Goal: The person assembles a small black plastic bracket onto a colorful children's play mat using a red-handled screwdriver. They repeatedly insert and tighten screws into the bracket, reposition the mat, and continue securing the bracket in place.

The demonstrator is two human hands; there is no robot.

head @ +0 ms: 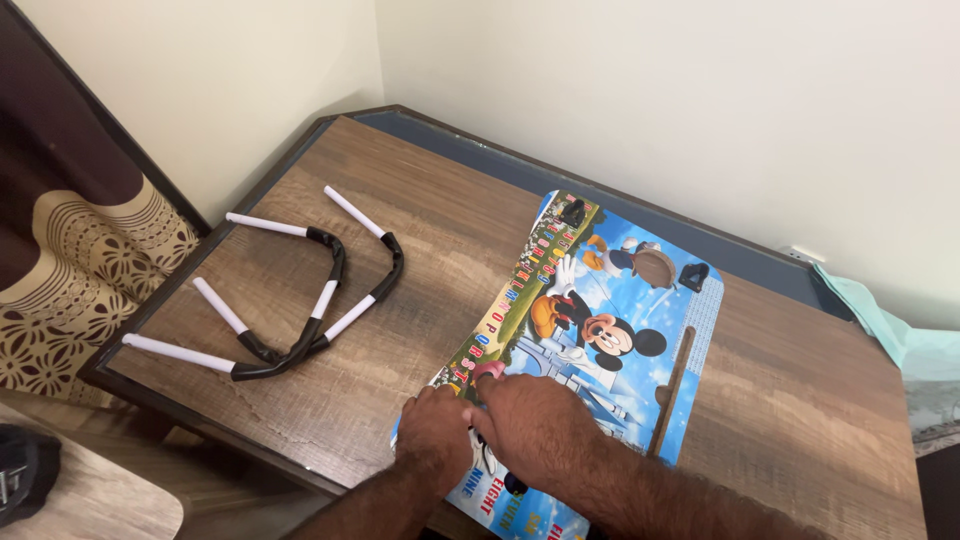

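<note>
A flat blue board (640, 300) printed with cartoon characters lies on the wooden table (420, 230). It has a round hole near its far end and a long slot along its right side. My left hand (435, 432) rests on the board's near left edge, knuckles up. My right hand (530, 420) lies beside it on the board, fingers curled around a small pink object (489, 369) that is mostly hidden. Two black U-shaped tube legs with white ends (300, 300) lie on the table to the left, apart from both hands.
A small black clip (693, 273) sits at the board's far right corner, another (573, 211) at its far left. A patterned brown cushion (90, 270) is left of the table. Teal cloth (880, 315) lies at the right. Walls stand close behind.
</note>
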